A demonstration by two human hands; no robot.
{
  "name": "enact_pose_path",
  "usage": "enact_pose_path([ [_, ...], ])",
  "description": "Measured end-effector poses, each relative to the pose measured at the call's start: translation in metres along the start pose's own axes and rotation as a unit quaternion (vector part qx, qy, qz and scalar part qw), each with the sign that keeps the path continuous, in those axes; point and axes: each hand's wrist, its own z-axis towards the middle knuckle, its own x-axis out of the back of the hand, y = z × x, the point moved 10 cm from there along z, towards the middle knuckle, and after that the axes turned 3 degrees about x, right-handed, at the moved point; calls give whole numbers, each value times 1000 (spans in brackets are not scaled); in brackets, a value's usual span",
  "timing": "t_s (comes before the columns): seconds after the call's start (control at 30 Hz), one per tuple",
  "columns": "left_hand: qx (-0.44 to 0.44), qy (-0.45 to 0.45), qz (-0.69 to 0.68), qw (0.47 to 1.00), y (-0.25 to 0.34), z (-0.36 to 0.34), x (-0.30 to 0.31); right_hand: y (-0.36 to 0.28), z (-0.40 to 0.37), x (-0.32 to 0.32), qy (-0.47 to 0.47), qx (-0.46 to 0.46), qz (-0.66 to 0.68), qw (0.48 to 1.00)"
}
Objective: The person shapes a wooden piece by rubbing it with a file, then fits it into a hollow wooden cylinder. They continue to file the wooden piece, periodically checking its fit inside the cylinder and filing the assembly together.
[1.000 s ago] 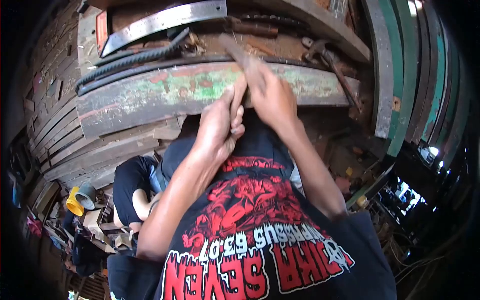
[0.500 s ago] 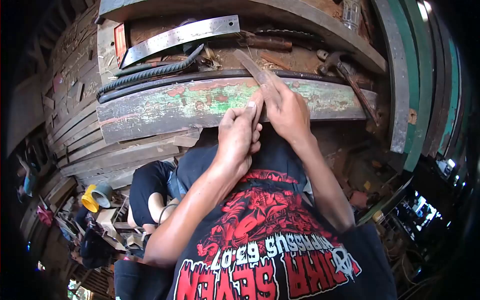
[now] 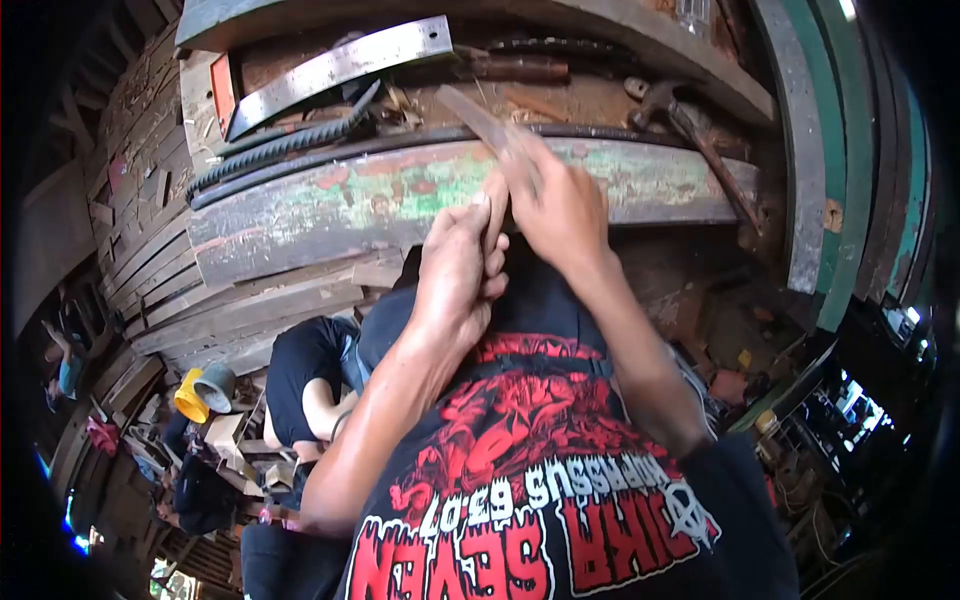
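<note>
My left hand [image 3: 457, 262] is closed around a narrow brown piece of wood [image 3: 494, 200], its thumb along the side and the upper end sticking out. Above it, my right hand [image 3: 560, 205] grips a flat grey-brown bar [image 3: 468, 112] that looks like a file. This bar slants up and to the left, crossing close to the wood's upper end; whether they touch is blurred. Both hands are over a thick board [image 3: 300, 215] with flaking green and red paint. Part of each held thing is hidden by fingers.
Behind the board lie a metal ruler square [image 3: 340, 75], a ribbed steel rod [image 3: 290, 150], a wooden-handled tool [image 3: 515, 69] and a claw hammer [image 3: 700, 140]. Green-edged planks [image 3: 830, 180] stand at right. A yellow bucket [image 3: 190, 395] and another person's leg [image 3: 305, 385] are at lower left.
The view has shifted slightly. My right hand and the flat bar have slid a little to the left and forward, with motion blur. My left hand keeps its hold on the wood.
</note>
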Motion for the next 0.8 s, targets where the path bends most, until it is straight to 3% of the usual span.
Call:
enact_pose_path([
  [0.1, 4, -59, -35, 998, -4, 10, -4, -16, -36, 9, 83, 62, 168, 980],
  [0.17, -2, -94, -43, 995, -8, 11, -3, -11, -38, 4, 88, 69, 152, 982],
  [0.27, 18, -25, -35, 999, -6, 2, -4, 9, -10, -5, 47, 20, 114, 992],
  [0.37, 9, -110, -49, 993, -10, 12, -9, -10, -56, 2, 76, 81, 151, 982],
  [0.47, 9, -53, -52, 997, -11, 9, -5, -6, -44, -1, 96, 96, 122, 983],
  [0.53, 16, -2, -41, 999, -11, 1, -6, 8, -5, -5, 39, 21, 75, 996],
  [0.57, 5, -24, -28, 999, -7, 4, -5, 6, -22, -8, 34, 37, 66, 997],
  [0.6, -10, -64, -37, 997, -4, 12, -9, -11, -49, 6, 111, 115, 126, 979],
  [0.7, -16, -136, -30, 990, -9, 20, -4, -13, -63, -1, 69, 85, 106, 988],
  [0.73, -9, -64, -30, 997, -6, 11, -3, -3, -43, -5, 102, 95, 89, 986],
  [0.8, -6, -15, -16, 1000, -8, 4, -3, 4, -8, -4, 63, 44, 63, 995],
])
